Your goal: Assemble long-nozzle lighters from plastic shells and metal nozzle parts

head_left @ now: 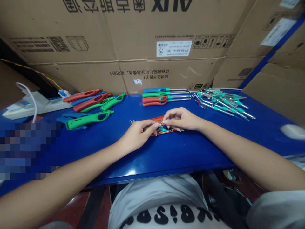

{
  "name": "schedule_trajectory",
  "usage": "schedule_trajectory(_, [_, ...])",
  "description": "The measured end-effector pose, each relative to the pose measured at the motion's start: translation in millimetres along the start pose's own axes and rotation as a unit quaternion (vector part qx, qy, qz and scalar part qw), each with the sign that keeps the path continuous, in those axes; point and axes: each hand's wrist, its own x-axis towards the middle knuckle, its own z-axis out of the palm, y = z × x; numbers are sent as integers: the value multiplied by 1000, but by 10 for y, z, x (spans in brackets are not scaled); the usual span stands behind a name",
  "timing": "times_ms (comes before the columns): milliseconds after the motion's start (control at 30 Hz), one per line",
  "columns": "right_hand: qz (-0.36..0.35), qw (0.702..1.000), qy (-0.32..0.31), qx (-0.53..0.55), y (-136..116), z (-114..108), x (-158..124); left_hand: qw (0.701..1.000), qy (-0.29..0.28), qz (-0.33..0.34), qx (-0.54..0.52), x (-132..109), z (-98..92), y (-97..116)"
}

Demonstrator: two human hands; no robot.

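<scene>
Near the middle of the blue table lies an open red lighter shell (157, 119), with a green plastic part (163, 129) and thin pale wires (169, 130) on it. My left hand (139, 133) is over the shell's left end, thumb and forefinger pinched together. From the right, my right hand (182, 119) reaches over the shell with its fingertips closed in a pinch. The fingertips of both hands nearly meet above the green part, around a small pale or shiny piece too small to name.
Green, red and blue lighter shells (90, 119) lie at the left beside a white power strip (45, 106). Long-nosed lighters (154, 100) are lined up behind my hands. Metal tubes with green parts and wires (221, 101) are heaped at right. A large cardboard box (90, 66) stands behind.
</scene>
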Motion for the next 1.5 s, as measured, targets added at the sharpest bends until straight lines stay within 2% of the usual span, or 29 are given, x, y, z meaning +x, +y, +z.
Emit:
schedule_trajectory(233, [21,1000,-10,-13,-23,-5,-3,1000,7,1,1,-8,1,12])
schedule_trajectory(667, [-13,1000,-11,-25,18,-28,-17,999,-1,32,-27,-14,6,16])
schedule_trajectory(1500, [-28,999,-35,-18,18,-39,-19,999,14,39,-17,-23,11,12])
